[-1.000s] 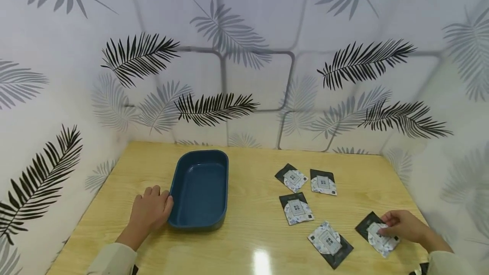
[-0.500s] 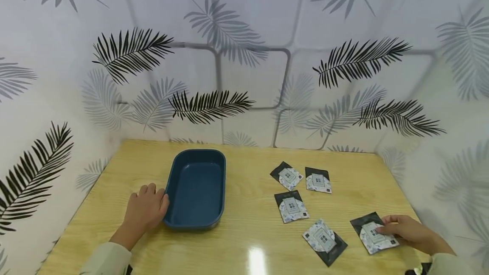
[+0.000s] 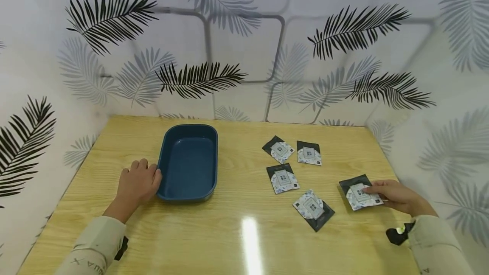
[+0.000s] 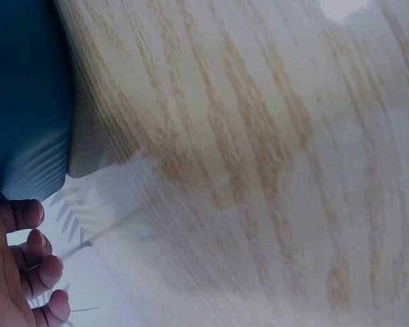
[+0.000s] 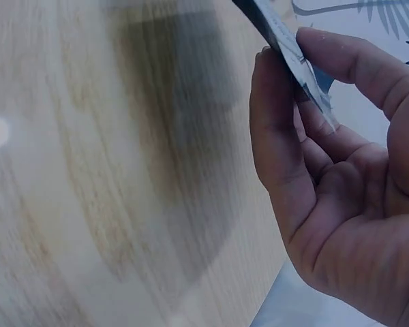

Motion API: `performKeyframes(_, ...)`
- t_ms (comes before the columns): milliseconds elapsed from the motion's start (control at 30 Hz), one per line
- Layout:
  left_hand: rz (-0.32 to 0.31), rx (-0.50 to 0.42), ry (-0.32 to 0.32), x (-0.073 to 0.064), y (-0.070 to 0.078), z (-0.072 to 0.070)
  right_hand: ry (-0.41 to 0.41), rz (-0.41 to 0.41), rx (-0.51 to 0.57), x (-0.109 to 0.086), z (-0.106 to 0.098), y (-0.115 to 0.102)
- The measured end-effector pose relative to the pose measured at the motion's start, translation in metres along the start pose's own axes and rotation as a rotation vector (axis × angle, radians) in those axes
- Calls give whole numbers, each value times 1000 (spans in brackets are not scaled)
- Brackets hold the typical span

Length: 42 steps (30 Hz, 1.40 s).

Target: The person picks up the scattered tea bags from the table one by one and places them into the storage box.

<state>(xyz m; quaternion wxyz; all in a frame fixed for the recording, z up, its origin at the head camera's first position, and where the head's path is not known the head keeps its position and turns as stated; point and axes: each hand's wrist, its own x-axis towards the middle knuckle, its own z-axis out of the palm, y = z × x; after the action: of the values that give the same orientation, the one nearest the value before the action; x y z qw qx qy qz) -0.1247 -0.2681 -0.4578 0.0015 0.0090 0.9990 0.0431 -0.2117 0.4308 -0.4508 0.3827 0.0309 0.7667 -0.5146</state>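
Observation:
At the right of the head view, my right hand pinches a dark sachet with a white floral label between thumb and fingers. The right wrist view shows this sachet edge-on, raised above the table and its shadow. My left hand holds the left side of a deep blue rectangular tub, thumb at the rim. In the left wrist view its curled fingers hang outside the tub wall; the thumb is hidden there. The tub's visible inside holds nothing.
Several similar sachets lie flat on the wooden table: a back left one, a back right one, a middle one and a nearer one. A leaf-patterned wall borders the table.
My right hand has lifted the sachet off the table and moved it slightly left. The left hand stays at the tub. The head view has tilted down and shifted right.

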Motion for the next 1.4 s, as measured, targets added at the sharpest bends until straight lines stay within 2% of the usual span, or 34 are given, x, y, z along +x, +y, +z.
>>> performKeyframes(67, 5, 1, -7, 0, -2, -2, 11, 2, -11, 3, 1, -6)
performKeyframes(267, -5, 4, -8, -2, -7, -8, -19, -30, 43, 14, 9, -22)
performKeyframes(467, 5, -4, -9, -2, -11, -8, -1, -52, 20, 19, 15, -36)
performKeyframes(600, 14, -21, -13, -1, -10, -6, -23, -81, 35, 21, 20, -44)
performKeyframes(833, 26, -6, -20, -1, -8, -6, 19, -105, -10, 24, 34, -67)
performKeyframes(1200, 44, 4, -27, 2, -2, -8, -20, -138, 2, 40, 53, -94)
performKeyframes(1400, 47, 13, -28, 1, 1, -7, -37, -159, 5, 42, 72, -112)
